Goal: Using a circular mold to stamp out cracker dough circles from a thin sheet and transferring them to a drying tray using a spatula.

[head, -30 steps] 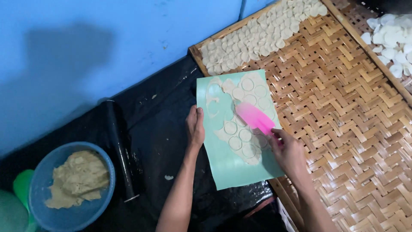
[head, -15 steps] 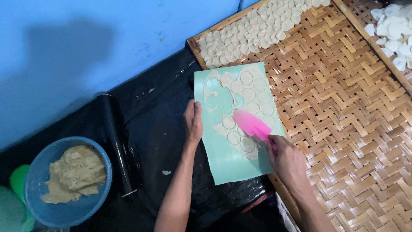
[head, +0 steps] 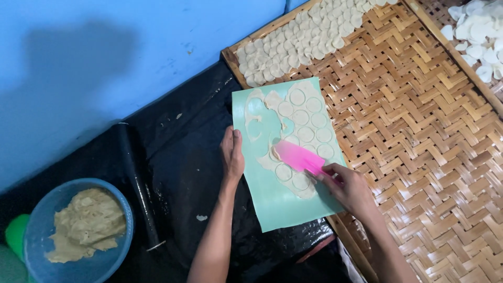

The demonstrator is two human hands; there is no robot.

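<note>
1. A flat pink plastic scraper [head: 298, 156] lies low across a sheet of pale rolled dough cut into small rounds [head: 303, 128]. Its blade is angled almost flush to the surface, apparently so that its edge can slide under a disc rather than tear it.

2. The right hand [head: 348, 187] grips the scraper at its near end, fingers closed around it, the wrist coming in from the lower right over the edge of the tray.

3. The left hand [head: 232, 157] holds nothing. It lies open and flat, palm down, on the left margin of the mint-green rectangular plastic mat [head: 283, 202] that carries the dough, seemingly pinning the mat against the push of the scraper.

4. The mat lies half on a crumpled black plastic sheet [head: 178, 157] and half on the rim of a large woven bamboo tray [head: 419, 131], which keeps the cut rounds close to the tray.

5. At the tray's far end lie overlapping rows of pale dough discs [head: 309, 36]. A second heap of whiter discs [head: 479, 31] lies beyond a wooden rail at upper right.

6. To the left, a black cylindrical rolling pin [head: 137, 183] rests on the black sheet beside a round blue plastic basin of beige dough [head: 78, 230], both within arm's reach. A blue wall [head: 105, 52] rises behind.
</note>
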